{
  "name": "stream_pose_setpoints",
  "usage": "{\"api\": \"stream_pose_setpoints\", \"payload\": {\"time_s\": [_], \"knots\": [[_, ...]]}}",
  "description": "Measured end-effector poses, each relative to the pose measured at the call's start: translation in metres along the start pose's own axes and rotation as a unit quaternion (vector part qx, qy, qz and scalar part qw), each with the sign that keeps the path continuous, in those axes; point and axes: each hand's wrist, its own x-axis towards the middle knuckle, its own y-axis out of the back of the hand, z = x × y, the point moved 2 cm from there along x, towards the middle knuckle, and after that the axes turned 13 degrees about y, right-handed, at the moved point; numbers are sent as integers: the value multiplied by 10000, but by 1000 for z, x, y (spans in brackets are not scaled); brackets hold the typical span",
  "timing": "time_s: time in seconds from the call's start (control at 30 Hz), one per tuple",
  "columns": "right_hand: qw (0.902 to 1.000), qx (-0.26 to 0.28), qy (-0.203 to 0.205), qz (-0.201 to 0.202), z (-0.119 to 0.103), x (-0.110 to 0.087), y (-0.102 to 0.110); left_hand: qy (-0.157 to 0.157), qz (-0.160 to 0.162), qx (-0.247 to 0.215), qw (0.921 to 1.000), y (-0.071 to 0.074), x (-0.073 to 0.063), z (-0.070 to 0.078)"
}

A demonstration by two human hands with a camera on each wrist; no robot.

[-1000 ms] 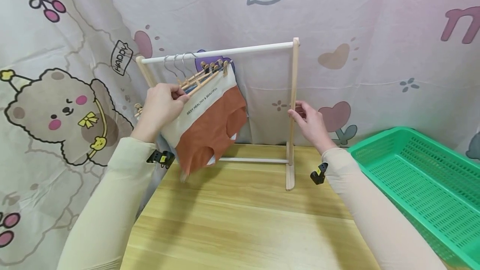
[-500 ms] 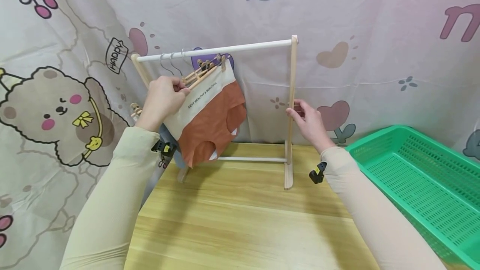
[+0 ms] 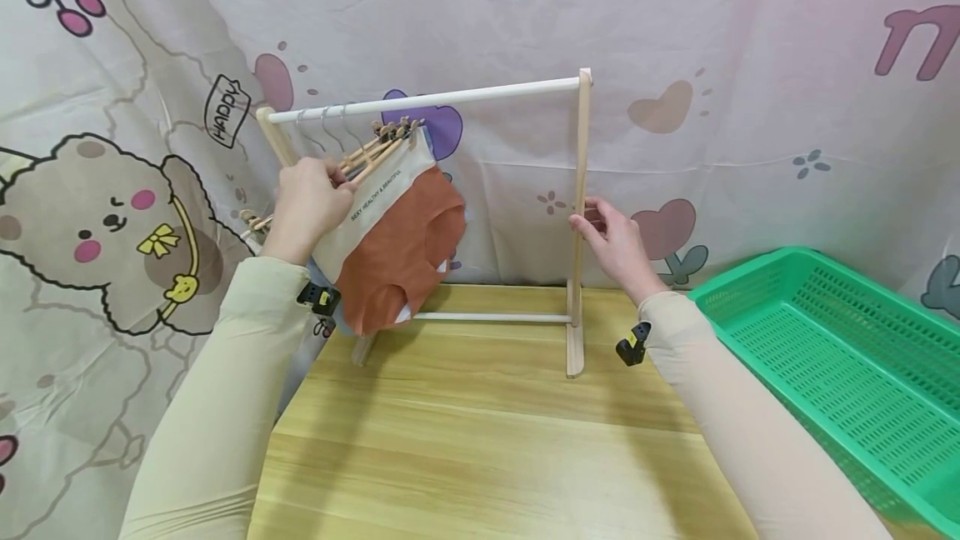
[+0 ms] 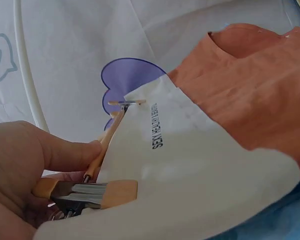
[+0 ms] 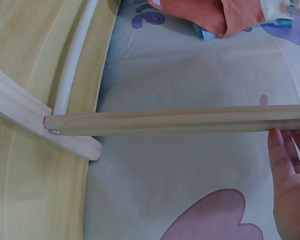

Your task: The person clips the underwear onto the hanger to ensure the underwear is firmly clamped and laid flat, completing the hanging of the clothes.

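My left hand [image 3: 311, 200] pinches the wooden bar of a clip hanger [image 4: 110, 137] at the rack's left. From its clips [image 4: 121, 194] hang orange briefs [image 3: 405, 244] with a cream lettered waistband, tilted down to the left. More hangers and a blue garment [image 4: 275, 215] sit close behind, mostly hidden. Metal hooks [image 3: 330, 127] rise to the white rail [image 3: 480, 96] of a small wooden clothes rack. My right hand [image 3: 617, 244] holds the rack's right post [image 3: 582, 148] between thumb and fingers; in the right wrist view its fingertips [image 5: 275, 137] meet the post's edge.
The rack stands on a wood-grain table [image 3: 480, 432] near its back edge. A green perforated basket [image 3: 798, 261] is at the right. Behind hangs a printed curtain [image 3: 750, 90], which also runs along the left side.
My left hand has shifted the hanger and briefs leftward along the rail, close up to the other hangers. The right hand stays on the post.
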Motion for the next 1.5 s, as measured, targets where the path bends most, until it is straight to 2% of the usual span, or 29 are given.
{"api": "stream_pose_setpoints", "payload": {"time_s": [0.13, 0.3, 0.5, 0.7, 0.8, 1.0, 1.27, 1.5], "knots": [[10000, 4, -7, 25, 2, -2, 1, 168, 59, 128, 9998, -1, 1, -3], [10000, -3, -62, 65, 5, -4, 4, 185, 274, 133, 9994, -3, 3, -6], [9999, -46, -56, 95, 6, -4, 8, 29, 492, 114, 9987, -6, 2, -3], [9999, -77, -123, 61, 3, -4, 10, -337, 491, 138, 9981, -8, 0, 5], [9998, -119, -165, 32, 2, -4, 10, -405, 510, 93, 9978, -8, 0, 8], [9998, -50, -171, 25, 2, -2, 6, -371, 559, 8, 9977, -7, 0, 2], [9997, -53, -234, -18, 1, -1, 5, -168, 533, -11, 9984, -4, -1, -6], [9985, -282, -285, -368, -6, 0, 9, -46, 652, 240, 9976, -1, -7, -10]]}}
